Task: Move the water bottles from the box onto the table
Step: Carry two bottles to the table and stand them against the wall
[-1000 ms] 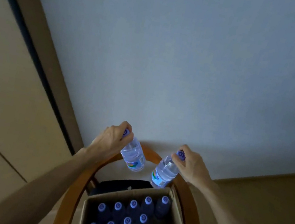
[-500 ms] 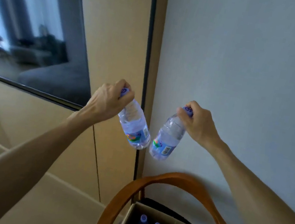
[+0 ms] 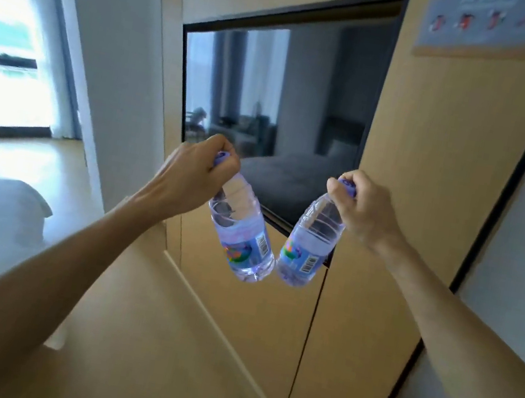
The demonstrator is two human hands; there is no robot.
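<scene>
left hand (image 3: 188, 176) grips the purple cap of a clear ribbed plastic bottle (image 3: 240, 240) | right hand (image 3: 362, 208) pinches its twin (image 3: 310, 245) | both hang midair — bases nearly touching — before a glossy dark screen (image 3: 281, 97) in pale wood panelling

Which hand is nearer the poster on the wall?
Right. The right hand is below the poster, slightly left of it; the left hand is farther left.

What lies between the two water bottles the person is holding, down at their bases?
Nothing. In the head view the left bottle and right bottle tilt inward; their bases nearly meet, with only wooden cabinet panel behind them.
</scene>
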